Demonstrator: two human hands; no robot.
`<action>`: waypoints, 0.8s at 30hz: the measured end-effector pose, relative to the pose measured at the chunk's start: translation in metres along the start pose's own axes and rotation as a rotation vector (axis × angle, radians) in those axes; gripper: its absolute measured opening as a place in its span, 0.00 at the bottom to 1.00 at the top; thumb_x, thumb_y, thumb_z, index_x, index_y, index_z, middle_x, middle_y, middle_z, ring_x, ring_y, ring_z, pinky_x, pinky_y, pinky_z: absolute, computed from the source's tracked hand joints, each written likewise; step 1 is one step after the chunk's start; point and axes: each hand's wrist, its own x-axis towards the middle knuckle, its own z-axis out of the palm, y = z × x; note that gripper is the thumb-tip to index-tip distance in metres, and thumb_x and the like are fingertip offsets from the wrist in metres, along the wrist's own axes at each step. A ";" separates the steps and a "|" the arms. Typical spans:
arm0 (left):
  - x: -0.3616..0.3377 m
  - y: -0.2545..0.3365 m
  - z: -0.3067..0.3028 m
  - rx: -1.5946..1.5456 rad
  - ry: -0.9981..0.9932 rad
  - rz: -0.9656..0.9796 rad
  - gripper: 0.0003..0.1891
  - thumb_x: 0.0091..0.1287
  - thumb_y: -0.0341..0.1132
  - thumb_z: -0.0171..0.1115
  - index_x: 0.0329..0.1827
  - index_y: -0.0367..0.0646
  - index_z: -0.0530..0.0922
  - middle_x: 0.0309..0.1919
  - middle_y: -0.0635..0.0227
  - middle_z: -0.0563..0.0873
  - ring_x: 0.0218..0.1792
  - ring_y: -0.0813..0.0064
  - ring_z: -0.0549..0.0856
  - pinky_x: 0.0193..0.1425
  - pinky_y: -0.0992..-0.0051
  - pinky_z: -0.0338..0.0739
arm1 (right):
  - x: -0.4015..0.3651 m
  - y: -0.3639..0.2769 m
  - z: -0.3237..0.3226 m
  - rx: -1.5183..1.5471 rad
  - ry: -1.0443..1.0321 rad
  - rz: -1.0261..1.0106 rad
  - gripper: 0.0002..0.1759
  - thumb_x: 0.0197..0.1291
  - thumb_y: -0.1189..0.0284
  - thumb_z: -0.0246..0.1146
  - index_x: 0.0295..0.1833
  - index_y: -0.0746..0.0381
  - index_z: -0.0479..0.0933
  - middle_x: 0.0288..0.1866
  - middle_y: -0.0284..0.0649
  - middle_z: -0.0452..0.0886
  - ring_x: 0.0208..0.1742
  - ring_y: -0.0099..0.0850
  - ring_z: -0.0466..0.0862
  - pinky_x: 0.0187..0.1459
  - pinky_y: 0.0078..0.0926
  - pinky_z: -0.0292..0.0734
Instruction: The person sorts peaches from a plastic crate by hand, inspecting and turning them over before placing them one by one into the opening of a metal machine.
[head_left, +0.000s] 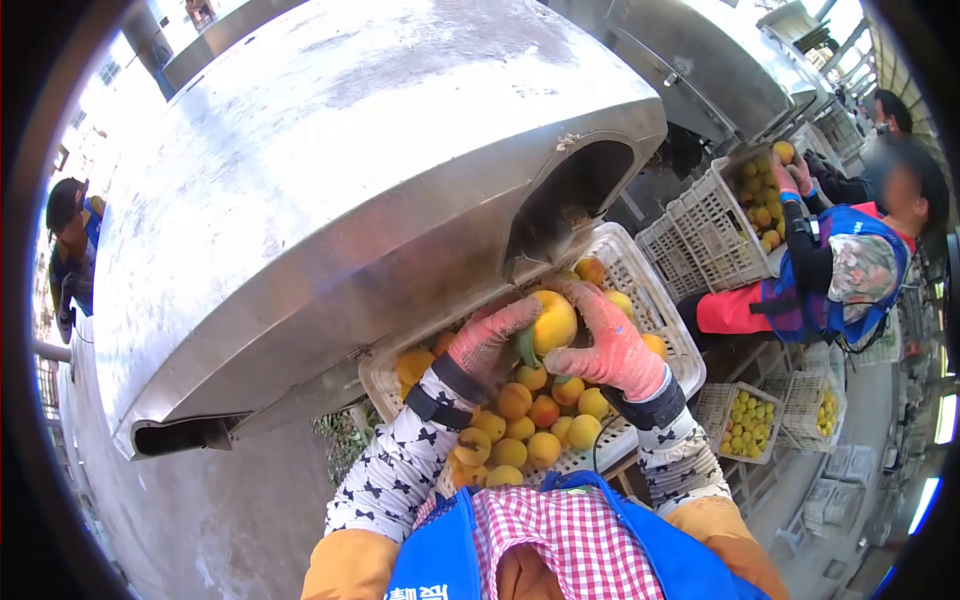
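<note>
A large yellow peach point(554, 323) with a green leaf point(526, 345) at its side is held up between my two gloved hands. The fingers of my left hand point(492, 338) press on its left side. Around its right side curve the thumb and fingers of my right hand point(612, 345). Below them, a white plastic crate point(680, 335) holds several yellow and red-tinged peaches point(515, 400). Both hands wear pink gloves and have dark bands at the wrists.
A big metal machine point(400, 230) with a dark opening point(570, 200) stands over the crate's far side. At the right, a co-worker point(850, 250) handles fruit over another crate point(705, 225). More fruit crates point(747, 423) lie lower right. Another person point(78, 240) stands far left.
</note>
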 end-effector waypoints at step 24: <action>-0.005 -0.084 -0.134 2.092 0.261 -0.259 0.32 0.53 0.49 0.70 0.61 0.47 0.74 0.59 0.56 0.77 0.61 0.55 0.76 0.62 0.59 0.72 | 0.033 0.083 0.017 -0.295 0.523 -0.076 0.18 0.55 0.74 0.69 0.53 0.63 0.80 0.42 0.39 0.83 0.41 0.28 0.83 0.44 0.23 0.78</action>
